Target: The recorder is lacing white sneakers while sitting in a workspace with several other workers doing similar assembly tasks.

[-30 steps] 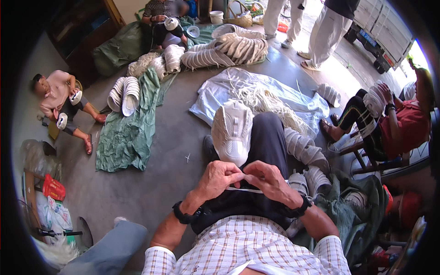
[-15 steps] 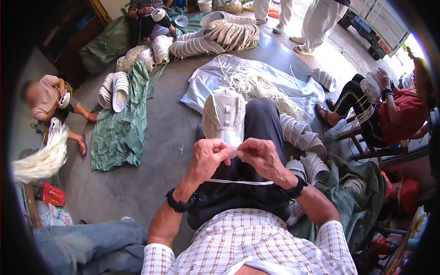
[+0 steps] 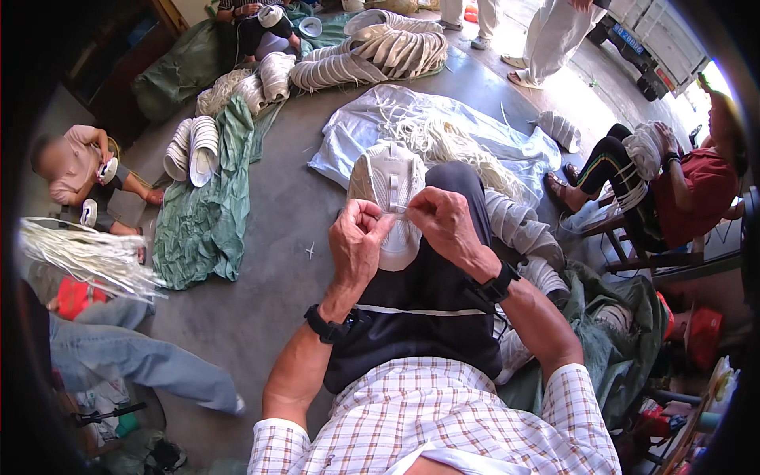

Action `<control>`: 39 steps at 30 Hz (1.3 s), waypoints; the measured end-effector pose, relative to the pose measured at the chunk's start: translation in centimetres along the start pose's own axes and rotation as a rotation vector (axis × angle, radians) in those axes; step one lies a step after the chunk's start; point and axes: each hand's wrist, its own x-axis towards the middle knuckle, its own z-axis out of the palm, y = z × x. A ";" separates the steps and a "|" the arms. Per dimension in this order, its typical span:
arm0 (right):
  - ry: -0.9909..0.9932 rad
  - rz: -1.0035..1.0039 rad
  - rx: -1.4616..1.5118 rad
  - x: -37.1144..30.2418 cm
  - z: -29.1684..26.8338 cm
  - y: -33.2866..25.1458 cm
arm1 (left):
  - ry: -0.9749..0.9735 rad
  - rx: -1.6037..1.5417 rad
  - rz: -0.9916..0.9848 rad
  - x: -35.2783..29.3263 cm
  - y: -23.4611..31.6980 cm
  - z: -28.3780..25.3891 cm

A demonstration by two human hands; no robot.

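A white shoe upper (image 3: 400, 252) with mesh panels rests over my left knee, its narrow end away from me. My left hand (image 3: 358, 235) is closed in a pinch at its left side, thumb against fingertips. Opposite it, my right hand (image 3: 447, 223) pinches too, its fingertips on the middle of the upper. The two sets of fingertips are a little apart. Whatever they hold is too small to make out. Both wrists wear black bands. A thin white strip (image 3: 427, 311) crosses the dark cloth on my lap.
Beyond my knees, white laces (image 3: 451, 150) lie heaped on a pale sheet (image 3: 348, 131). Stacked uppers (image 3: 514, 226) sit by my right leg, more (image 3: 204, 150) near a green sheet (image 3: 202, 222). A lace bundle (image 3: 87, 253) hangs at left above a jeans-clad leg (image 3: 142, 348). Seated people handle uppers.
Both hands have moved from the upper's near end up to its middle, and their fingertips have parted slightly. At left, the lace bundle has swung down and the jeans-clad leg has shifted.
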 end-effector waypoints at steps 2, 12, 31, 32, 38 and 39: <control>-0.017 -0.019 -0.045 0.2 0.0 -0.2 | 0.003 -0.007 0.008 0.0 0.0 0.1; -0.163 -0.181 -0.302 0.9 -0.4 -1.1 | 0.001 0.019 0.034 -0.2 -0.6 0.0; -0.108 -0.222 -0.264 1.3 -0.5 -0.1 | -0.010 -0.191 -0.019 -0.8 -0.2 0.0; -0.091 -0.248 -0.249 1.3 -0.6 0.3 | -0.012 -0.190 -0.016 -0.7 -0.2 0.1; -0.108 -0.303 -0.292 2.2 0.6 0.4 | 0.071 -0.167 0.109 0.4 -0.5 -0.2; -0.133 -0.298 -0.287 2.1 0.5 0.2 | 0.056 -0.023 0.218 0.7 -0.2 -0.3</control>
